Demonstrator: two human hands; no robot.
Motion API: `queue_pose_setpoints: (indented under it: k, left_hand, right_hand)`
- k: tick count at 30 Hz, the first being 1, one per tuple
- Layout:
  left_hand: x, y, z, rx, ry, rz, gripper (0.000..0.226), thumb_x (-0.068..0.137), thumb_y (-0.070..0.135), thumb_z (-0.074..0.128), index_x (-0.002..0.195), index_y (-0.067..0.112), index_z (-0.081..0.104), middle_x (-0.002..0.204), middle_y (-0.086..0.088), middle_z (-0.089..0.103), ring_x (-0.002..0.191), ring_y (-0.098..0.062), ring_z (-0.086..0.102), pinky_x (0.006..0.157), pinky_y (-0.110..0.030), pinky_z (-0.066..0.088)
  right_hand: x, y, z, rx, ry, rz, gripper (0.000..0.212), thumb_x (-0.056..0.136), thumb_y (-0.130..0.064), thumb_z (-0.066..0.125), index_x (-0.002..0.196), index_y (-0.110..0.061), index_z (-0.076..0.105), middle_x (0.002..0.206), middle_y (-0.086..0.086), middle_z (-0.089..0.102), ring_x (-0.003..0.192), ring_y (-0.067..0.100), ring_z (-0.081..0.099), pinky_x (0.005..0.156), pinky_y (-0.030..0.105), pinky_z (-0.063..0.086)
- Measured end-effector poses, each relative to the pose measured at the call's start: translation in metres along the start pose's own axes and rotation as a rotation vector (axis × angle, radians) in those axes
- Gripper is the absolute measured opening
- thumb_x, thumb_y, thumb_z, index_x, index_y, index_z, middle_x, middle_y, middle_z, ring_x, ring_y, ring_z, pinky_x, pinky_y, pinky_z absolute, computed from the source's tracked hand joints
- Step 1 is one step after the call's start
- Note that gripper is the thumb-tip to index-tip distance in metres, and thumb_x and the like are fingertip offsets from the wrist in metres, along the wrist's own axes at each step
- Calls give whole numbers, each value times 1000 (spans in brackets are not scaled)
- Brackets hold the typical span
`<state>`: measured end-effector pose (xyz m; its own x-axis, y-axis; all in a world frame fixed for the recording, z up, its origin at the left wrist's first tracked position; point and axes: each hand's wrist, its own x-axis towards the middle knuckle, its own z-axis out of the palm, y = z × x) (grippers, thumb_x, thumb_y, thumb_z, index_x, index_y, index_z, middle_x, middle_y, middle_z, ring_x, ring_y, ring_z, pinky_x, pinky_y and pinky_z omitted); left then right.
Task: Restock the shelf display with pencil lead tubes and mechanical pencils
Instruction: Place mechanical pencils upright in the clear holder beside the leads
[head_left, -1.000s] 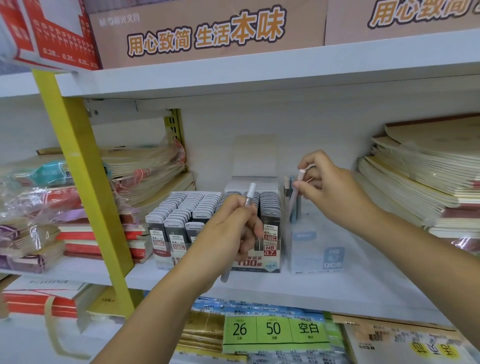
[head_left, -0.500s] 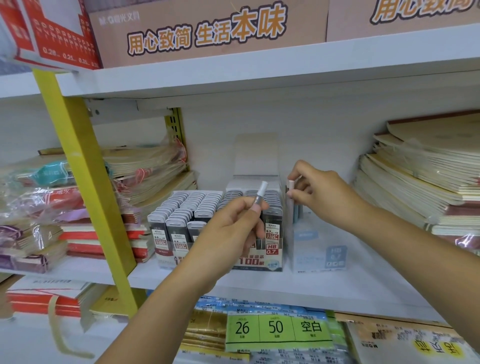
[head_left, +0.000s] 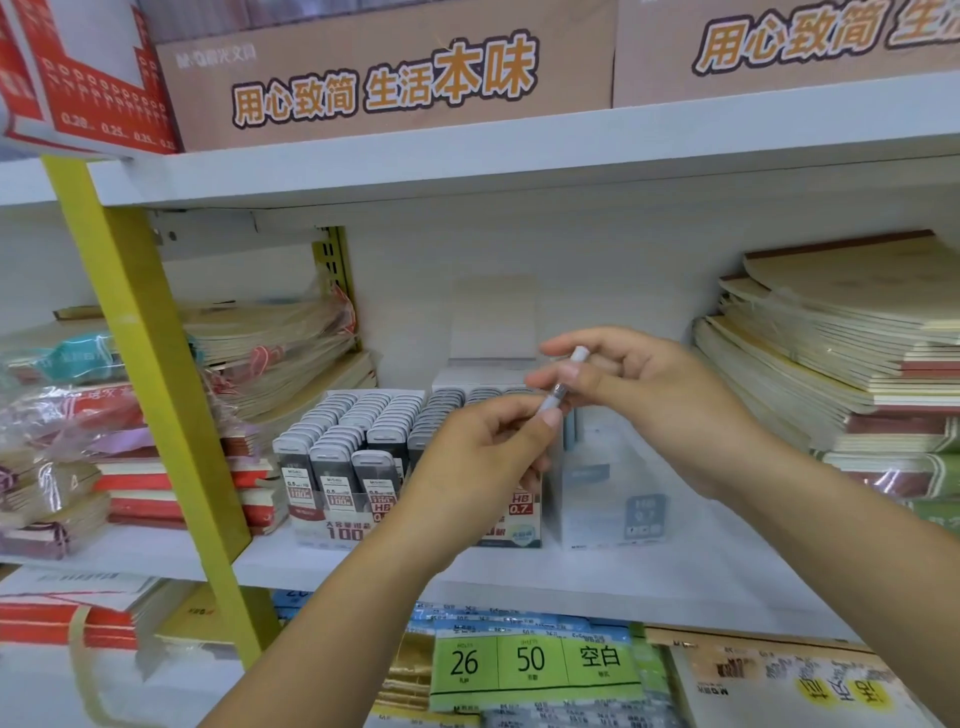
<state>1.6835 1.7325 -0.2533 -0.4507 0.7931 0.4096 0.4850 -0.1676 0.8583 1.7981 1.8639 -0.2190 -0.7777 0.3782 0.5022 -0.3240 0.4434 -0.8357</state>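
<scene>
Left hand grips a slim white mechanical pencil (tilted toward one o'clock). Right hand pinches its top.

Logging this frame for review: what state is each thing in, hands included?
mechanical pencil, tilted, held in both hands
left hand, grips its lower barrel
right hand, pinches its top end
lead tube box, back flap up, visible rows full
clear pencil box, few pencils at back
</scene>
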Motion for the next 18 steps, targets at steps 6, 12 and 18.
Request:
queue_pose_setpoints:
  k: [6,12,18]
  left_hand:
    - [4,-13,-3,867,202,333,41,92,46,63,131,33,62,127,11,58,123,-9,45,105,-32,39]
    - [-1,-32,2,1182,-2,343,42,90,53,64,130,41,63,149,-1,53,143,-23,44,117,-61,27]
    - [0,-38,2,1195,11,363,37,91,50,63,127,41,65,150,-1,52,139,-22,47,112,-58,34]
  right_hand:
    - [20,-1,-56,-182,368,-132,18,97,-11,56,98,-29,55,81,-2,75,72,10,71,59,25,58]
    - [33,48,-44,-698,208,-89,31,92,-21,65,85,-37,39,81,-1,69,74,16,69,71,45,57]
    - [39,54,-39,-818,146,-106,25,94,-24,62,88,-29,38,76,0,66,72,20,66,68,40,55]
